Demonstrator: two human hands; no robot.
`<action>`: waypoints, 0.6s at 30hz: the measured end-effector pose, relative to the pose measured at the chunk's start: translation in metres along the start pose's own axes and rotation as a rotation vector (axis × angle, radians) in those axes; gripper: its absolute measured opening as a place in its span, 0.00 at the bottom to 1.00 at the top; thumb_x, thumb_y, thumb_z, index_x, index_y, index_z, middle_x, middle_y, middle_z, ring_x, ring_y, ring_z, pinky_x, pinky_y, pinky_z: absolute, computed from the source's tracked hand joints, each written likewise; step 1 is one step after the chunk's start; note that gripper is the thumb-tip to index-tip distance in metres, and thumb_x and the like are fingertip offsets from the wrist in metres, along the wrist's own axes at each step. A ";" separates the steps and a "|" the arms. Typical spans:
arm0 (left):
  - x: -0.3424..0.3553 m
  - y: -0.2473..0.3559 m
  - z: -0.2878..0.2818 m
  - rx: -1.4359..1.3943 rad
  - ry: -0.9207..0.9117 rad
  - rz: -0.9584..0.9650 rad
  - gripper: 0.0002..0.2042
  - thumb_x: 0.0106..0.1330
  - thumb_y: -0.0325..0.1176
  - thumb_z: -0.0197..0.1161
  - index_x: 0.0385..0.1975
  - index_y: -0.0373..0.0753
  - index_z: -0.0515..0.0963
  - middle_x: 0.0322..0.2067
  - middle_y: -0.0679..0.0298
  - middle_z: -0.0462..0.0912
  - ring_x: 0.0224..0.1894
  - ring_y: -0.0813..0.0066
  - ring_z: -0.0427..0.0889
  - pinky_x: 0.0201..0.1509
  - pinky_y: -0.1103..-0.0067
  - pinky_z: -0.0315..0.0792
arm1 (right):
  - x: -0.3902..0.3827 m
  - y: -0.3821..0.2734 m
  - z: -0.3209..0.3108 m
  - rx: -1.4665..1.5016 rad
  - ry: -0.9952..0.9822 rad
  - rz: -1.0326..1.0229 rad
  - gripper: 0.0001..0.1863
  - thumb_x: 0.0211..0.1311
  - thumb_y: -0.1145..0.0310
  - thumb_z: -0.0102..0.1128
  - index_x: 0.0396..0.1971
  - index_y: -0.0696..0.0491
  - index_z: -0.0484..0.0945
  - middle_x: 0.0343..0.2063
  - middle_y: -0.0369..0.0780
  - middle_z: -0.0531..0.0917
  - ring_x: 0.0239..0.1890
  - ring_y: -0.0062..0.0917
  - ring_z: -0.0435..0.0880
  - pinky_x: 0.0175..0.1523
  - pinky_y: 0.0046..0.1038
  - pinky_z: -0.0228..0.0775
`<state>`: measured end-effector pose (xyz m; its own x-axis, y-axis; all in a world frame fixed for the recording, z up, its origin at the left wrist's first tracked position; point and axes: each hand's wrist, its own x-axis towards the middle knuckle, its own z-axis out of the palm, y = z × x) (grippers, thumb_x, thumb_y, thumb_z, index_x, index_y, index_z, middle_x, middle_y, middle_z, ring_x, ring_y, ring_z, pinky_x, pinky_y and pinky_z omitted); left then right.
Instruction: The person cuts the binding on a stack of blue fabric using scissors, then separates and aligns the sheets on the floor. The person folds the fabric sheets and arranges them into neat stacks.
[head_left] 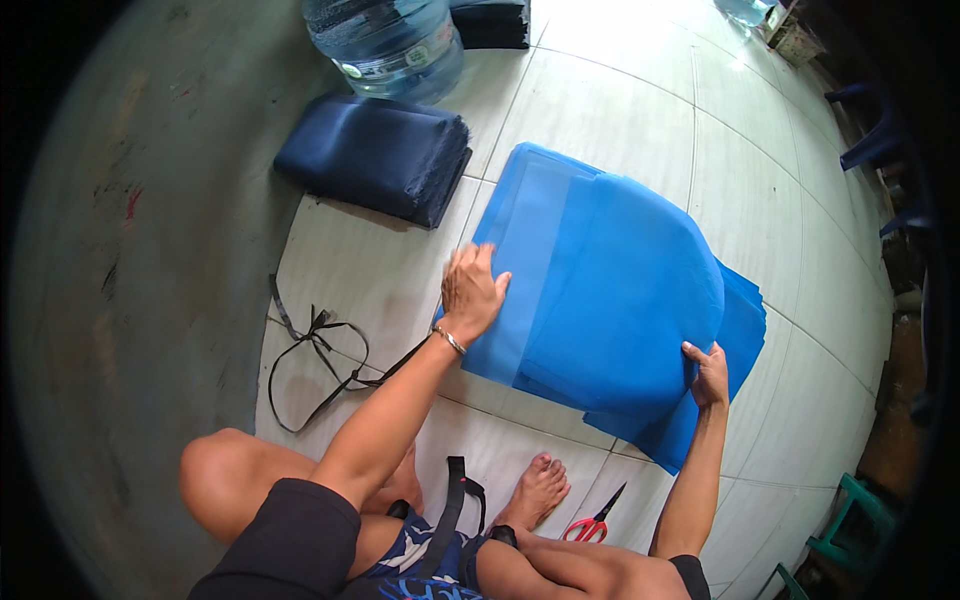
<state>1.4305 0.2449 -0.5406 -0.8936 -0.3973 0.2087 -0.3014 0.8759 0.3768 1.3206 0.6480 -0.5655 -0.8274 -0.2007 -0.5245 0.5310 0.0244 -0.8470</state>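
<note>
A stack of thin blue fabric sheets point(610, 290) lies on the tiled floor in front of me, its upper layers bent over toward the left. My left hand point(472, 290) rests on the left edge of the stack, fingers stretched out and a little blurred. At the lower right, my right hand point(708, 374) grips the edge of the blue fabric, thumb on top and fingers underneath. More blue layers stick out beneath that hand. A lighter blue strip runs along the stack's left side.
A folded dark navy fabric bundle point(375, 155) sits at the far left, before a large water bottle point(390, 50). Black straps point(325, 350) lie tangled by my left forearm. Red-handled scissors point(590, 524) rest near my foot. A green stool point(852, 522) stands at right.
</note>
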 end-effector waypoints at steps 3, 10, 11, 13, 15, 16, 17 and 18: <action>-0.005 0.030 0.006 -0.213 -0.143 -0.021 0.19 0.62 0.35 0.67 0.49 0.30 0.77 0.37 0.50 0.82 0.40 0.54 0.82 0.46 0.66 0.75 | 0.002 0.005 -0.008 0.024 -0.006 0.038 0.17 0.60 0.79 0.65 0.49 0.61 0.76 0.43 0.42 0.84 0.43 0.27 0.84 0.52 0.32 0.77; 0.003 0.058 0.022 -0.574 -0.393 -0.507 0.25 0.61 0.41 0.69 0.49 0.24 0.76 0.38 0.53 0.84 0.36 0.69 0.83 0.42 0.72 0.77 | 0.007 0.018 0.000 0.049 -0.001 0.058 0.17 0.59 0.78 0.66 0.49 0.60 0.76 0.41 0.40 0.84 0.41 0.26 0.84 0.50 0.32 0.78; 0.008 0.056 0.021 -0.638 -0.429 -0.586 0.26 0.61 0.41 0.70 0.49 0.23 0.76 0.38 0.55 0.84 0.36 0.72 0.83 0.41 0.75 0.77 | 0.007 0.019 0.001 0.058 -0.005 0.045 0.17 0.59 0.78 0.66 0.49 0.60 0.76 0.41 0.40 0.84 0.41 0.26 0.84 0.50 0.32 0.78; 0.015 0.053 0.017 -0.730 -0.494 -0.669 0.25 0.61 0.41 0.71 0.48 0.24 0.77 0.36 0.58 0.83 0.36 0.77 0.81 0.41 0.78 0.76 | 0.007 0.021 0.003 0.038 -0.009 0.047 0.17 0.60 0.78 0.66 0.49 0.60 0.76 0.40 0.40 0.84 0.41 0.26 0.84 0.50 0.32 0.78; 0.019 0.052 0.014 -0.831 -0.567 -0.714 0.19 0.63 0.39 0.70 0.43 0.27 0.80 0.32 0.64 0.82 0.35 0.83 0.78 0.40 0.82 0.73 | 0.007 0.023 0.004 0.041 -0.016 0.045 0.16 0.60 0.78 0.66 0.48 0.59 0.76 0.40 0.40 0.84 0.41 0.25 0.84 0.50 0.32 0.79; 0.019 0.052 0.013 -0.914 -0.586 -0.714 0.16 0.64 0.37 0.68 0.42 0.29 0.81 0.32 0.65 0.81 0.35 0.84 0.77 0.39 0.82 0.73 | 0.006 0.024 0.004 0.048 -0.025 0.045 0.16 0.60 0.79 0.66 0.48 0.59 0.76 0.40 0.40 0.84 0.40 0.25 0.84 0.50 0.31 0.79; 0.019 0.053 0.013 -0.998 -0.584 -0.718 0.13 0.65 0.35 0.67 0.40 0.30 0.81 0.32 0.65 0.81 0.35 0.85 0.77 0.39 0.82 0.73 | 0.006 0.025 0.004 0.073 -0.030 0.057 0.16 0.60 0.79 0.66 0.48 0.59 0.76 0.40 0.40 0.84 0.40 0.25 0.84 0.50 0.31 0.79; 0.017 0.053 0.013 -1.091 -0.594 -0.712 0.11 0.67 0.34 0.66 0.38 0.31 0.82 0.31 0.66 0.81 0.35 0.85 0.77 0.38 0.83 0.73 | 0.005 0.026 0.004 0.066 -0.035 0.044 0.16 0.60 0.79 0.66 0.47 0.59 0.76 0.40 0.40 0.84 0.40 0.25 0.84 0.50 0.31 0.79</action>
<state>1.3947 0.2878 -0.5284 -0.7495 -0.2445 -0.6152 -0.5783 -0.2103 0.7882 1.3306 0.6435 -0.5899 -0.7969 -0.2354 -0.5564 0.5783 -0.0308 -0.8152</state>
